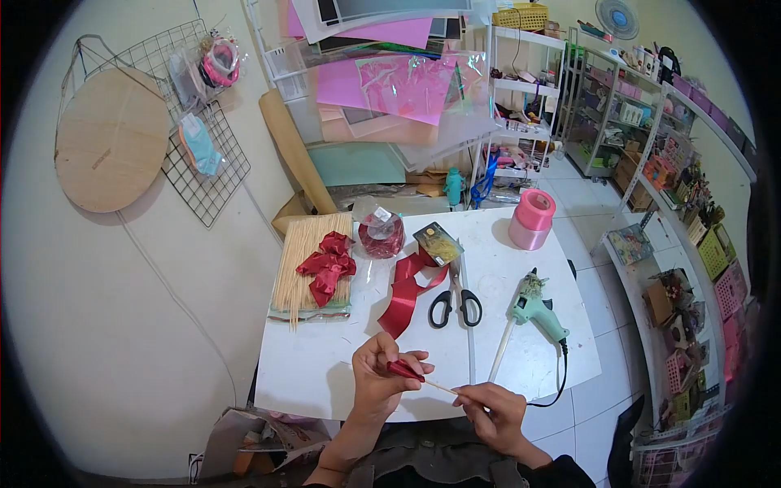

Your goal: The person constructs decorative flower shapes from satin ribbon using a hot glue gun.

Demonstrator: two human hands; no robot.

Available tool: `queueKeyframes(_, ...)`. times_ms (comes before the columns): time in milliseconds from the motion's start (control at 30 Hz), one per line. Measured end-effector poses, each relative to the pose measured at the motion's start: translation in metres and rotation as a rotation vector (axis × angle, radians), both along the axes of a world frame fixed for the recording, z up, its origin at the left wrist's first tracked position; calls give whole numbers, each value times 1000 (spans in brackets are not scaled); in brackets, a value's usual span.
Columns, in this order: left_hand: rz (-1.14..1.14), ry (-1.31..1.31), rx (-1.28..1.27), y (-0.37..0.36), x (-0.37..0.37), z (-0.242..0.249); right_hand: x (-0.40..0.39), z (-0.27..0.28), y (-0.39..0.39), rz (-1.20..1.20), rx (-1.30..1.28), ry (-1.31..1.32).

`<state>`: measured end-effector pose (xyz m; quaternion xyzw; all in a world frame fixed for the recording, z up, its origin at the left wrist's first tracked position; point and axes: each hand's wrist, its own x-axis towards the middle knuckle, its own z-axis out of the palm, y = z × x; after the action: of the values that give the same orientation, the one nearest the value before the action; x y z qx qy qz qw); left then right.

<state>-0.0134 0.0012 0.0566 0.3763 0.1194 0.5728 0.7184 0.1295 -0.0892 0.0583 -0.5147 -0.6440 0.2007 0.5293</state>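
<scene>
My left hand (379, 370) pinches a small folded piece of dark red satin ribbon (404, 370) between thumb and fingers. Out of the ribbon runs a thin wooden stick (440, 387), and my right hand (493, 411) grips its other end. Both hands are over the front edge of the white table (313, 366). Beyond them lie a loose length of red ribbon (399, 309) and scissors (455, 305) with black handles. A mint-green glue gun (538, 311) rests to the right, a white glue stick at its back.
At the table's left, red ribbon flowers (328, 267) lie on a bundle of wooden sticks (301, 252). Behind are a wrapped red ribbon roll (381, 234), a card (438, 243) and pink ribbon rolls (532, 220). Shelves (691, 236) line the right side.
</scene>
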Motion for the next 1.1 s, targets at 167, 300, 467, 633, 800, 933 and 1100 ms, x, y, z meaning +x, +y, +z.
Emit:
queueKeyframes(167,78,48,42,-1,-3,1,4,5,-2,138,-369,398)
queueKeyframes(300,103,64,86,0,0,2,5,4,-2,226,-524,644)
queueKeyframes(467,49,52,38,2,3,-1,7,1,0,281,-608,844)
queueKeyframes(633,-7,43,32,6,-1,-5,9,-5,8,428,-694,980)
queueKeyframes(800,-93,-18,13,7,-5,-8,10,-19,16,627,-835,1281)
queueKeyframes(933,-143,0,-36,6,-5,-7,12,-31,23,724,-927,1354)
queueKeyframes(1100,-222,12,-84,6,-2,-7,16,-44,26,986,-1011,1499)
